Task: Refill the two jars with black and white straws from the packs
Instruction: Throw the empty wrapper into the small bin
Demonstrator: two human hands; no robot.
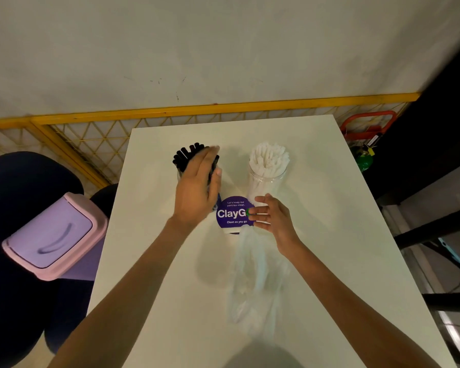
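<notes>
On the white table [154, 261] stands a clear jar of black straws [186, 154], mostly hidden behind my left hand [198, 189]. That hand is above the jar's mouth, its fingers and thumb closed on a few black straws [213, 168]. To the right is a clear jar [267, 179] packed with white straws [270, 155]. My right hand [272, 217] wraps the lower part of this jar, thumb on the glass. A crumpled clear plastic pack [255, 277] lies on the table, running from that hand toward me.
A round purple "ClayGo" sign [231, 213] stands between the two jars. A pink and lilac swing-lid bin [51, 235] sits left of the table on a dark chair. Behind the table runs a yellow mesh fence [91, 139]; a red trolley [367, 123] is at the right.
</notes>
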